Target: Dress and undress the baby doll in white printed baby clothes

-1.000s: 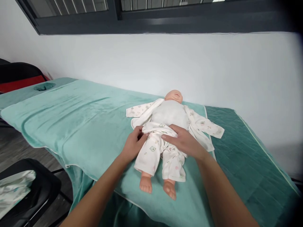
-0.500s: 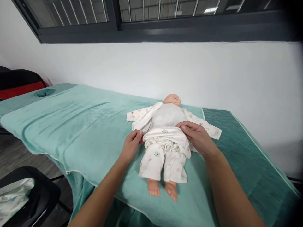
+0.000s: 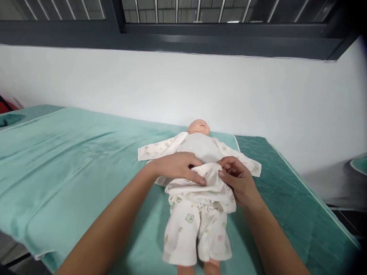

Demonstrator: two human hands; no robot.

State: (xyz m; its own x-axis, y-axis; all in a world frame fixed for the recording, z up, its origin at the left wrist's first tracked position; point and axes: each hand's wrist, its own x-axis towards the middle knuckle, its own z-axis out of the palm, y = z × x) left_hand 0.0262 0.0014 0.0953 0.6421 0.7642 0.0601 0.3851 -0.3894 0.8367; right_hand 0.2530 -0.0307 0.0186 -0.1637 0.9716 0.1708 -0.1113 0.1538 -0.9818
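Note:
A baby doll (image 3: 197, 126) lies on its back, head toward the wall, in a white patterned long-sleeved top (image 3: 160, 147) spread open over its grey torso (image 3: 197, 145). White trousers with small bear prints (image 3: 183, 225) cover its legs, their upper part bunched at the waist. My left hand (image 3: 179, 167) reaches across the doll's belly, thumb and fingers apart, touching the front of the trousers by the waistband. At the right side of the waist my right hand (image 3: 236, 177) pinches the waistband between thumb and fingers. The feet are cut off by the frame's lower edge.
A light green sheet (image 3: 86, 164) covers the bed under the doll. To the right lies a darker green quilted cover (image 3: 289, 194). Behind the bed stand a white wall (image 3: 160, 84) and a dark-framed barred window (image 3: 183, 36).
My left hand has moved from the doll's left-hand side in view onto the front of the waist. My right hand still holds the waistband. The view has shifted right and closer.

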